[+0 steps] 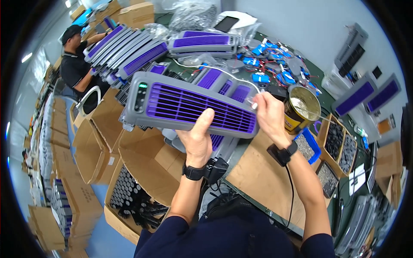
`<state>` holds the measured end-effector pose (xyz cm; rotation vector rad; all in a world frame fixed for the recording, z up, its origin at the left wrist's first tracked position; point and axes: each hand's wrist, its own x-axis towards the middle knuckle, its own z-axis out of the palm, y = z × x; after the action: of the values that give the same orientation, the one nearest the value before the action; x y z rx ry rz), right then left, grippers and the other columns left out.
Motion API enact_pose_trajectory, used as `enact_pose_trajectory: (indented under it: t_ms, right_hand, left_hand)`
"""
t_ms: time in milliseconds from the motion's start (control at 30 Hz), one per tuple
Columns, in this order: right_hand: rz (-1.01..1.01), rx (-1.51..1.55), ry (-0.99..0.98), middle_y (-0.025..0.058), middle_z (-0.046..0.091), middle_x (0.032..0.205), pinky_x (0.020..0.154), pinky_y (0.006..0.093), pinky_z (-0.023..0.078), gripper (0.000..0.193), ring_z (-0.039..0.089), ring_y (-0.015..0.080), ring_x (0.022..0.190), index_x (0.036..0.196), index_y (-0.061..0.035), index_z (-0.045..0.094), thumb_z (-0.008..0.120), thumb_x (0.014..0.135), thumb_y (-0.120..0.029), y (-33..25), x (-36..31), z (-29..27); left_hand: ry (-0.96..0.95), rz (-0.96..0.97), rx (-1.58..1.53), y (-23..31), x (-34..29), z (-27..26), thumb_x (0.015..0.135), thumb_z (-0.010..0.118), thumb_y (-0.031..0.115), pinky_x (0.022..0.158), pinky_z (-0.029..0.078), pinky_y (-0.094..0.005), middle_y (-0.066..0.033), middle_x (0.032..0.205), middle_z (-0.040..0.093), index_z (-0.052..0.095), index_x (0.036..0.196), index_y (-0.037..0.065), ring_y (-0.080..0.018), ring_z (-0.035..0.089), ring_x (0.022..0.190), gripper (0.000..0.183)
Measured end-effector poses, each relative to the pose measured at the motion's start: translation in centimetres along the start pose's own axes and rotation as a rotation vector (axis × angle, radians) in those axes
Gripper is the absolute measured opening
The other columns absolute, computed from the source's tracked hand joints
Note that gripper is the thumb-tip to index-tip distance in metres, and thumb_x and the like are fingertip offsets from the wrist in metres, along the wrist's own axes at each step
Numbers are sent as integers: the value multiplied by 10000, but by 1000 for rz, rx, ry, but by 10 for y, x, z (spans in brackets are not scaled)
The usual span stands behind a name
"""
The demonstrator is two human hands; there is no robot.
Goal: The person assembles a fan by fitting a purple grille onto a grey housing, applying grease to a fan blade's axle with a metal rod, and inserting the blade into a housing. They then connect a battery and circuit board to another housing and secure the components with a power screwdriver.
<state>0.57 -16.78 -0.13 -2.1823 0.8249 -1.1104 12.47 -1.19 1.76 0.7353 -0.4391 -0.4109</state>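
My left hand [198, 139] grips the lower edge of a long grey device with a purple slatted grille [200, 105], thumb on its front. The device is held up at a tilt, and a small green display [142, 86] glows at its left end. At the right end, my right hand [269, 114] pinches the end of a white cable [232, 75] close to the housing. Whether the plug sits in the device is hidden by the fingers. More grey and purple housings [211, 79] lie just behind it on the bench.
Stacked purple-grilled units [129, 53] stand back left, near a seated co-worker [77, 64]. Blue-wrapped parts with wires [275, 64] cover the back bench. A tin can [301, 109] and a blue tray [307, 146] are right. Open cardboard boxes [97, 146] stand left; a cardboard sheet [266, 180] lies in front.
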Motion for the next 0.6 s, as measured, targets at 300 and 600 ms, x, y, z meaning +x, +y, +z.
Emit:
enact_pose_trajectory:
  t_ms: [300,600]
  right_hand:
    - [3,-68,95,145,598,602,539,385,501,214,643,257,518,865,7,610,485,973,-129,15,13,1]
    - [531,594,-318,115,542,1228,938,346,452,545,547,208,1126,1393,11,392,532,983,-320,1,-43,-75]
  left_hand:
    - [-66,-59,66,5,-6,5,763,728,-11,988,432,-347,-41,1182,533,476,1297,66,-175,538,1084,596]
    - [-160,-267,-122,7,-26,-11,791,690,67,1043,416,-393,-86,1264,540,430,1367,38,-223,539,1162,632]
